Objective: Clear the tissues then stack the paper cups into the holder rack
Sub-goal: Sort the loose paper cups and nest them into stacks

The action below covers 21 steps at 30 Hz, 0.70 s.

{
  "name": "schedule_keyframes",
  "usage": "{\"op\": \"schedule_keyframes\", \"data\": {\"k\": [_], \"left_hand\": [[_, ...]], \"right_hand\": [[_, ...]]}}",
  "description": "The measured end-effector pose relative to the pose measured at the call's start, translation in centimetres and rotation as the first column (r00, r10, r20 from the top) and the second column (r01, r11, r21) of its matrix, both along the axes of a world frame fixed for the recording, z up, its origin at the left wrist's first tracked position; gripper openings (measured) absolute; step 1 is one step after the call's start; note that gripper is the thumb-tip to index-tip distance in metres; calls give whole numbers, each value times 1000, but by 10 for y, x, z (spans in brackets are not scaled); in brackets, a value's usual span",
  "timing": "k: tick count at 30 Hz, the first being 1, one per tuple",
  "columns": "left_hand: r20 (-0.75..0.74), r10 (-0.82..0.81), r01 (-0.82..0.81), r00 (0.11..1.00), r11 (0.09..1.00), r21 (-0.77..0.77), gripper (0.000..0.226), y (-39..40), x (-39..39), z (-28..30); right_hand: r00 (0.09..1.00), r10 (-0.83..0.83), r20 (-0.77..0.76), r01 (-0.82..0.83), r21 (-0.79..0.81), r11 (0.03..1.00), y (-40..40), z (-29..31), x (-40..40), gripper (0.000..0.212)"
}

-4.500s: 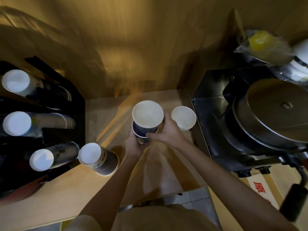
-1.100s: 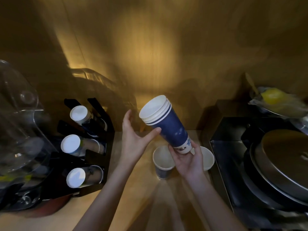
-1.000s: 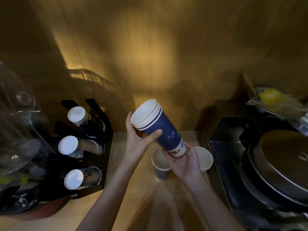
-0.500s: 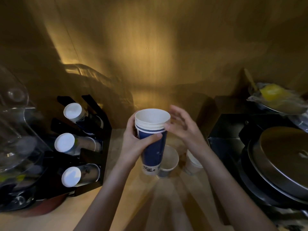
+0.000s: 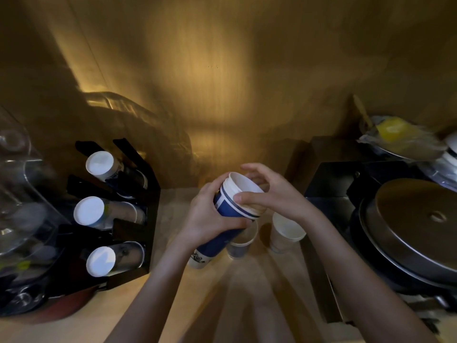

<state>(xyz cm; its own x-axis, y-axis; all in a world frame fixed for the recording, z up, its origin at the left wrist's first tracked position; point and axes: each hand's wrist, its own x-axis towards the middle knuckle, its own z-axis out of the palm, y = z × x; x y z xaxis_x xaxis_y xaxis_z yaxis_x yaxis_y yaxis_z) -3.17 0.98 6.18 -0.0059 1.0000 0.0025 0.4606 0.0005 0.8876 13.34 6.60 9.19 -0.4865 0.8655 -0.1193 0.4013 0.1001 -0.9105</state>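
At far left a black rack (image 5: pixel 138 219) holds three rows of cups lying sideways on the table (image 5: pixel 173 305). The left hand (image 5: pixel 210 219) wraps its grip round a tilted stack of blue cups (image 5: pixel 227 219) held above the table. The right hand (image 5: pixel 274 196) pinches the stack's rim. Below stand a cup (image 5: pixel 241 246) and a white cup (image 5: pixel 284 233), beside a round metal lid (image 5: pixel 415 226).

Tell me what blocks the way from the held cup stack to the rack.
Nothing visible does. The cup stack is held in the left hand, the right hand at its rim. Between it and the rack on the left lies only bare counter. All three rack slots already hold cups, though.
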Motion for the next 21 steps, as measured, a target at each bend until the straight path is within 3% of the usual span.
{"op": "schedule_keyframes", "data": {"k": [2,5,9,13,18,21], "left_hand": [[1,-25,25,1000,999,-20,105,-1,1,-2],[9,-62,62,998,995,-81,105,-3,-3,-7],[229,9,33,973,983,-181,92,-9,-10,-11],[342,41,36,939,976,-216,95,-14,-10,-11],[387,-17,99,922,976,-193,91,-12,5,-7],[392,-33,111,919,978,-178,83,-10,13,-7]], "right_hand": [[999,-27,-25,27,4,1000,1,0,6,71],[965,-191,-179,184,-55,981,6,3,19,62],[798,-467,-380,396,-252,883,17,-6,51,63],[623,-560,-547,263,-527,808,8,-26,71,59],[628,-568,-532,188,-604,775,-12,-51,78,96],[611,-571,-549,165,-616,770,-18,-54,84,97]]}}
